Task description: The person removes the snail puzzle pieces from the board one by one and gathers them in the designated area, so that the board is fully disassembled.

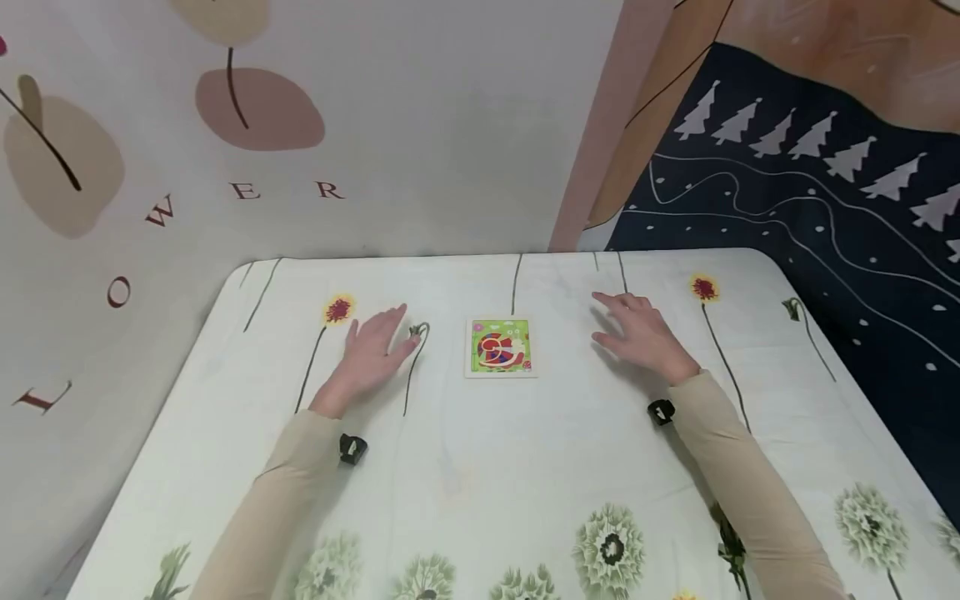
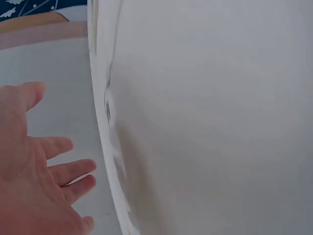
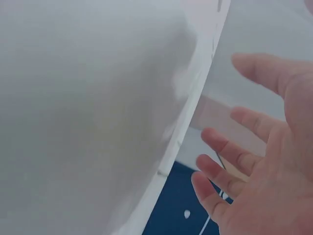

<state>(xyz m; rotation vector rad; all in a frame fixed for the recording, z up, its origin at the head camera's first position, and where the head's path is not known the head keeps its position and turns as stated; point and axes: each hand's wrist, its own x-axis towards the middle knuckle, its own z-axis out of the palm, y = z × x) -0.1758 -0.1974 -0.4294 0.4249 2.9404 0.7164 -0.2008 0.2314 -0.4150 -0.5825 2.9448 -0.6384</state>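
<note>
A small square picture puzzle (image 1: 501,347) lies flat on the white cloth, at the middle of the table in the head view. It has a pale border and a green, red and blue picture that looks like a snail. To its left, my left hand (image 1: 372,350) hovers with fingers spread, holding nothing. My right hand (image 1: 636,333) is on the other side, apart from the puzzle, its fingers extended and nothing in them. Both wrist views show the spread fingers of the left hand (image 2: 44,171) and the right hand (image 3: 264,161); the puzzle appears in neither.
The table (image 1: 480,467) wears a white cloth printed with flowers. Behind it stands a pale wall covering (image 1: 450,150) with letters and leaf shapes. A dark blue cloth (image 1: 750,183) with white trees hangs at the right. Each wrist carries a small black camera (image 1: 352,449).
</note>
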